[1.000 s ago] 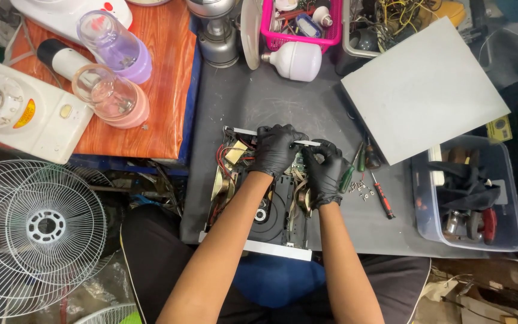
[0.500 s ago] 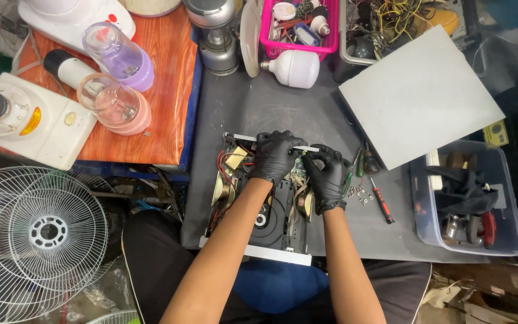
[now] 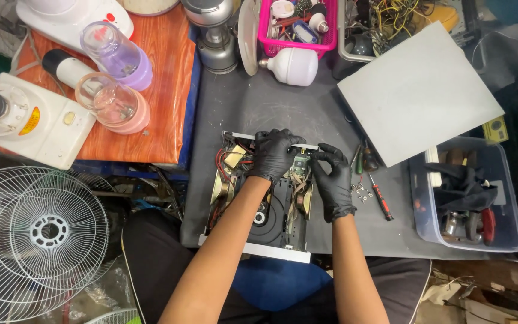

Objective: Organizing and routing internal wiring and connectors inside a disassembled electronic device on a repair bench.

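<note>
Lap: we sit at the table edge, dark trousers and a blue cloth below the near rim of the chassis (image 3: 259,198).
Chassis: an opened player with its cover off lies on the grey table (image 3: 253,108), square to us, its pale front panel nearest and its rear edge farthest; we see a round black disc drive in the middle, red wires and a yellow transformer at the left.
Left hand: our left hand (image 3: 276,155), in a black glove, rests inside the rear of the chassis, fingers curled down over the parts there; we cannot tell whether it pinches anything.
Right hand: our right hand (image 3: 334,179), also gloved, sits at the right rear corner, thumb and fingers closed narrowly on the edge of a small green board (image 3: 300,166) that stands between the two hands.
Beside the chassis: a red screwdriver (image 3: 381,197) and loose screws (image 3: 360,190) lie just right of the right hand.
Right: a blue bin (image 3: 499,180) of tools near the table's edge.
Left: a white fan guard (image 3: 34,234) below table level.
Farther: a grey cover plate (image 3: 418,90) lies tilted, a white bulb (image 3: 292,66) beside a pink basket (image 3: 298,45).
Far left: blender jars (image 3: 112,102) on an orange board (image 3: 163,114).
</note>
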